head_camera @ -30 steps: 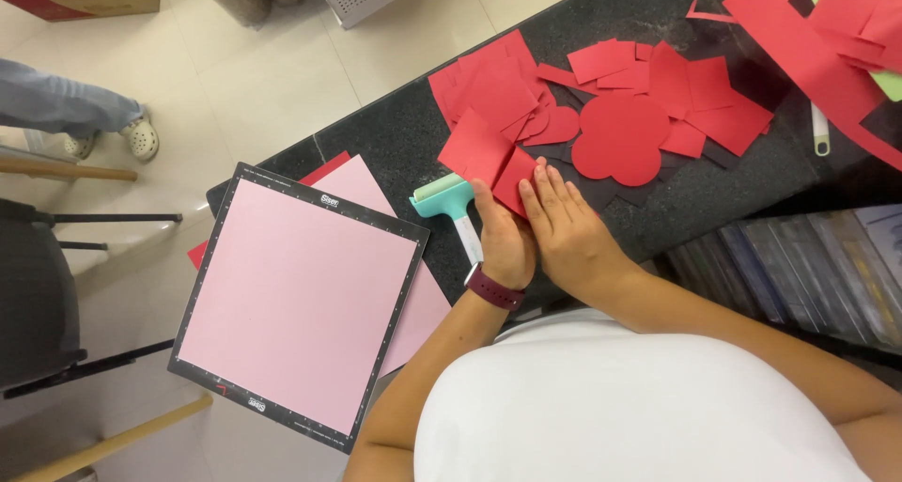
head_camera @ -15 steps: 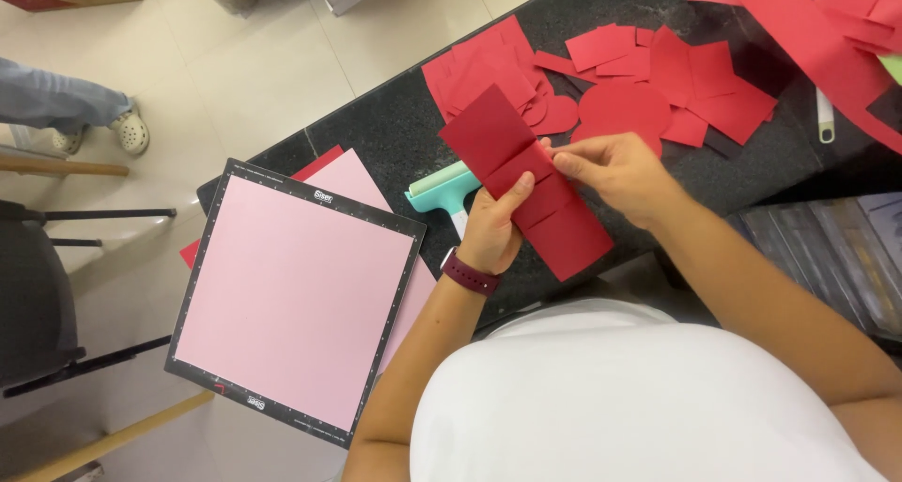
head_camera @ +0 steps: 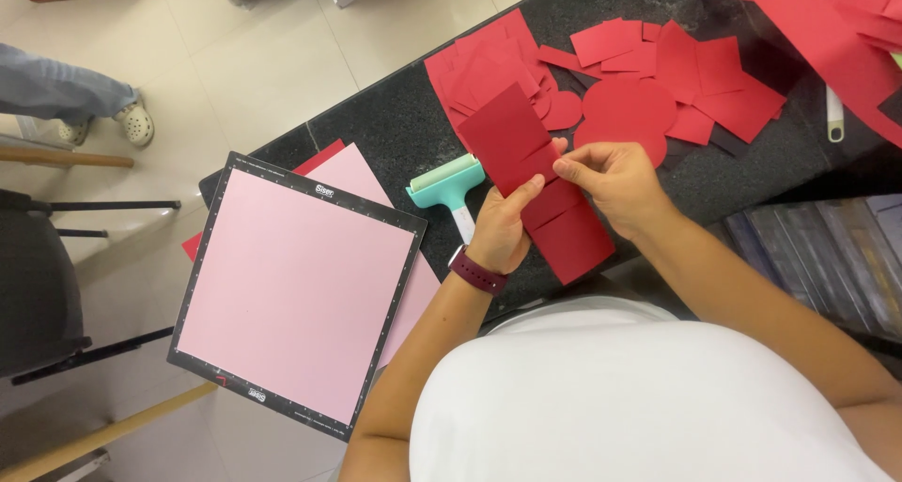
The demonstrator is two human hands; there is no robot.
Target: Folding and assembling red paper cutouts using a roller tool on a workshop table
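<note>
Midway through paper craft work, judging by the layout: a heap of cut red pieces (head_camera: 658,78), squares, strips and a rounded heart-like shape, already spread over the far part of the dark speckled tabletop (head_camera: 395,134), with long red offcuts (head_camera: 817,40) trailing toward the far right corner. Still in hand: a long dark red paper strip (head_camera: 536,177) with several slits or folds across its width, lifted above the near edge of the tabletop and slanting from upper left to lower right. Folding or separating of its panels apparently unfinished, only the middle section being worked. Left hand (head_camera: 503,228) under and behind the strip, thumb pressed up against its front face, fingers curled out of sight behind the paper, wrist bent upward with a maroon band (head_camera: 477,271) around it. Right hand (head_camera: 611,177) meeting it from the right, thumb and forefinger pinching the edge of a flap near the strip's middle, remaining fingers loosely curled, forearm running down toward the lower right. Just left of the left hand, a teal roller tool (head_camera: 446,183) lying on the tabletop, untouched. Farther left, a pink cutting mat with a black border (head_camera: 296,289), overhanging the tabletop edge, with pink and red sheets (head_camera: 352,167) peeking out beneath it. A chair (head_camera: 38,285) and another person's leg and shoe (head_camera: 85,97) on the floor beyond.
</note>
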